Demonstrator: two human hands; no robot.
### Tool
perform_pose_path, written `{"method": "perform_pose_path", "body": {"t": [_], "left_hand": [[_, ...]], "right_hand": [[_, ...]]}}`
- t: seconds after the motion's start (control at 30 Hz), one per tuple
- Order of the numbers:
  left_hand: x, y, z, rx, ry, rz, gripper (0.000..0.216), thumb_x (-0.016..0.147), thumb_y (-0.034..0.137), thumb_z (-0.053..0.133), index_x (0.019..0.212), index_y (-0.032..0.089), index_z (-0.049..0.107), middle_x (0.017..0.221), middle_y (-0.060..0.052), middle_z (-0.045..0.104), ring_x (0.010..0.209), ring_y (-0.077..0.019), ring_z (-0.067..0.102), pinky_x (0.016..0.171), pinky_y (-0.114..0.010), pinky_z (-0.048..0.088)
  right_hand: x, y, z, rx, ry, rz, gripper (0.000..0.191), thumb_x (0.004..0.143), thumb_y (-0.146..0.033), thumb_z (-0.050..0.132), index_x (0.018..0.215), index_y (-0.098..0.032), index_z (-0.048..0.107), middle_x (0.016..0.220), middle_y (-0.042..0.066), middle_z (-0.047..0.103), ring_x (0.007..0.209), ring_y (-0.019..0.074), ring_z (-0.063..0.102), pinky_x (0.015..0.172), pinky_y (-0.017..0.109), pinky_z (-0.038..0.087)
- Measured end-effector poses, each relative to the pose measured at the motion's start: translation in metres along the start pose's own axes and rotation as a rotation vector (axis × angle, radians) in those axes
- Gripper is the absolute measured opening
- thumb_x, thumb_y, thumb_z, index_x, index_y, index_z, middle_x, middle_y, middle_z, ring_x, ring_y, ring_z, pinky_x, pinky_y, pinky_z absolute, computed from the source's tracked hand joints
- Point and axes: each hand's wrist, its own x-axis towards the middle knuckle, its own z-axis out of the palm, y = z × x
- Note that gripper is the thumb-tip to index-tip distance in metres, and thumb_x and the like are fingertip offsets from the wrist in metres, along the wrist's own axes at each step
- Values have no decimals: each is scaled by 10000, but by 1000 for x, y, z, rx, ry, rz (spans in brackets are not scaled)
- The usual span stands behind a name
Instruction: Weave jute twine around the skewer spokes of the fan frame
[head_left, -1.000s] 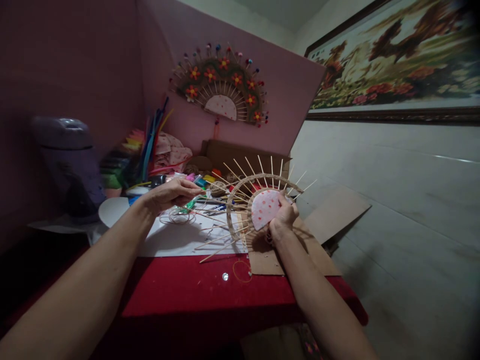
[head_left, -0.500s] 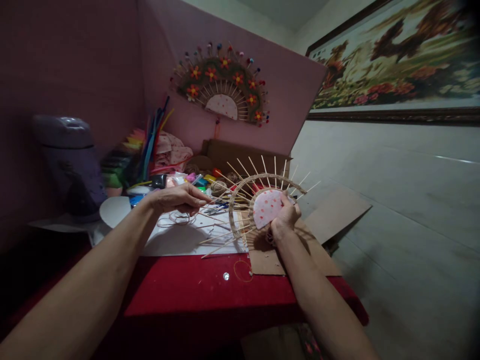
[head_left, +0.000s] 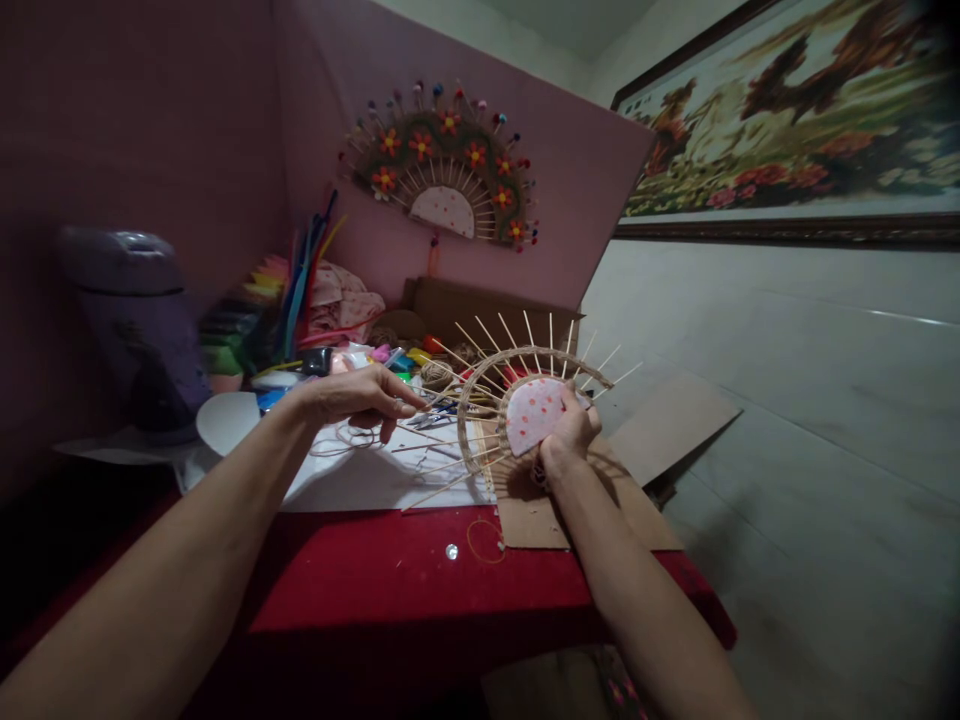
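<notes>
My right hand [head_left: 576,425] grips a half-finished fan by its half-round base [head_left: 529,412], covered in white fabric with red dots. Thin wooden sticks [head_left: 442,465] spread out from this base, and a band of brown twine [head_left: 468,432] is woven across them in an arc. At the left side of the fan, the thumb and fingers of my left hand [head_left: 371,395] are pinched together on a strand of twine near the stick tips. Loose loops of cord [head_left: 341,440] lie below that hand on white paper.
A finished fan with flowers [head_left: 450,150] hangs on the pink board behind. Cardboard [head_left: 532,525] lies under the held fan on the red cloth [head_left: 360,570]. Scissors [head_left: 435,418], clay packets and twine balls crowd the back; a purple flask [head_left: 142,330] stands left.
My left hand has shifted very slightly right beside the sticks, its lower fingers uncurling a little. The fan and my right hand have stayed almost in place.
</notes>
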Motion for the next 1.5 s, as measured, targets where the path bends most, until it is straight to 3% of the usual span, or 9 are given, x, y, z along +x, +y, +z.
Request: {"method": "perform_pose_path", "body": {"t": [0.23, 0.7, 0.97, 1.13, 1.27, 1.37, 1.5], "left_hand": [[4, 4, 11, 66, -153, -36, 455, 735, 291, 687, 1149, 107, 647, 562, -84, 685, 284, -68, 403, 285, -169, 258], [17, -7, 18, 15, -241, -46, 488, 787, 266, 631, 1254, 138, 567, 549, -53, 681, 306, -93, 483, 290, -156, 325], [14, -2, 16, 65, -126, -8, 391, 767, 251, 646, 1141, 137, 656, 498, -43, 640, 289, -68, 395, 292, -168, 258], [9, 6, 14, 17, 92, 99, 233, 734, 257, 692, 901, 101, 734, 365, 31, 430, 321, -38, 293, 321, -167, 151], [8, 9, 12, 68, 262, 99, 184, 724, 263, 697, 700, 81, 696, 392, 33, 398, 365, -30, 283, 358, -172, 141], [9, 7, 11, 112, 297, 85, 249, 732, 284, 685, 593, 87, 626, 395, 29, 395, 370, -30, 277, 368, -179, 136], [10, 1, 8, 75, 258, 62, 274, 740, 319, 675, 613, 86, 606, 397, 36, 380, 359, -32, 277, 367, -179, 131]], "right_hand": [[-6, -4, 0, -57, -2, -1, 294, 637, -336, 708, 768, -167, 506, 704, -41, 544, 625, 98, 555, 558, 213, 517], [1, -1, 0, 13, 11, -9, 388, 556, -354, 770, 751, -157, 499, 703, -37, 563, 599, 87, 546, 531, 204, 497], [7, 5, -3, -10, -6, -29, 424, 576, -411, 763, 787, -164, 490, 748, -35, 572, 626, 86, 565, 569, 208, 513], [6, 4, -2, -18, 0, -17, 401, 615, -412, 739, 801, -167, 482, 767, -32, 574, 654, 91, 581, 595, 214, 525], [2, 0, -1, 2, 1, 16, 378, 621, -388, 739, 802, -160, 497, 748, -31, 572, 659, 100, 582, 591, 217, 527], [-2, -3, 0, 28, -11, 29, 361, 620, -367, 742, 798, -159, 506, 718, -39, 562, 638, 97, 572, 572, 215, 522], [-2, -4, 1, 37, -2, 27, 356, 613, -343, 750, 786, -159, 498, 720, -40, 560, 632, 87, 566, 568, 203, 518]]}}
